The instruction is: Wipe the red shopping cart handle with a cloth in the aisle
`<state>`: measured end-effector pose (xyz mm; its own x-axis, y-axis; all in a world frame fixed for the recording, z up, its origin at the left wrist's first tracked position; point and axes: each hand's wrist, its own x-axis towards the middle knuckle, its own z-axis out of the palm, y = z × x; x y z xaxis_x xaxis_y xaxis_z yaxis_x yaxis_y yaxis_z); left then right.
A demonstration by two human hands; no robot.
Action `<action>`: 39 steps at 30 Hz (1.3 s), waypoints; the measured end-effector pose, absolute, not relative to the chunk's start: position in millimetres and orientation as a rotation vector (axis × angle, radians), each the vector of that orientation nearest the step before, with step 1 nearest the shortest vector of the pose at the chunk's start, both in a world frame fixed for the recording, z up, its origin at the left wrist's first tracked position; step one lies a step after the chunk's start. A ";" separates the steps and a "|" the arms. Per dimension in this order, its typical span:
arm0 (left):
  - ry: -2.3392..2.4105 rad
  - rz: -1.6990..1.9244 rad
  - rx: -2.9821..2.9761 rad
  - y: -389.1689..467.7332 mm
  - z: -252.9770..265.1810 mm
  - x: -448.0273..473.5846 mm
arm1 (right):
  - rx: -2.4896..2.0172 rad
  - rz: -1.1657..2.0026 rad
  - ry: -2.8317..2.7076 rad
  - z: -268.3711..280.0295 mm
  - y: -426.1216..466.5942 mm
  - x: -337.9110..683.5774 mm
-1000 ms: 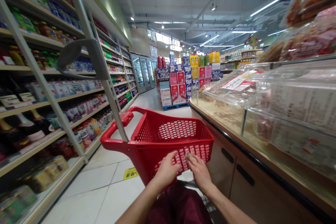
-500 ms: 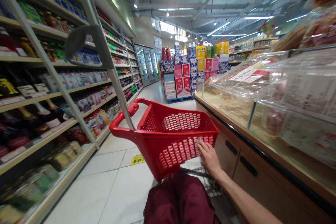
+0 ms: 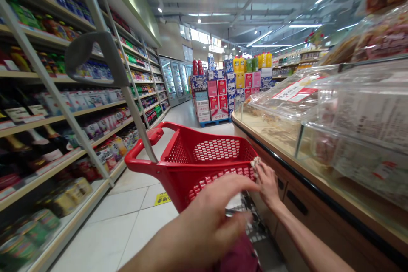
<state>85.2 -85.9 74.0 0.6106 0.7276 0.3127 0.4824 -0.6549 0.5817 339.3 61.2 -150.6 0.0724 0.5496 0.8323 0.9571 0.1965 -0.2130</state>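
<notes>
Closest, left hand [image 3: 212,221]: blurred, thumb and fingers apart, nothing seen in it; it covers part of the cart [image 3: 174,178].
Right hand [image 3: 267,181]: pinching a pale cloth [image 3: 255,162], mostly hidden by fingers, at the cart's top corner.
Cart: red, between shelves [image 3: 35,125] and table [image 3: 276,120].
Packs [image 3: 360,112]: on the table, cut off on the right, print unreadable.

The yellow sticker [image 3: 162,198] on the tiled floor [image 3: 105,240] reads "地滑".

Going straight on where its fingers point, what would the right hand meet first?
The right hand would probably meet the red basket, at the corner beside the pale wad; depth is unclear.
</notes>
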 end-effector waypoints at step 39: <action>2.012 0.106 2.874 29.2 -35.0 42.4 | -1.489 -0.412 -1.637 -118.2 99.9 329.8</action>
<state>42.4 29.2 -35.0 0.3633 0.8963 0.2544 0.9181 -0.2979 -0.2614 329.8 99.9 -118.2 0.0838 0.6410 0.7630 0.9259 0.2328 -0.2973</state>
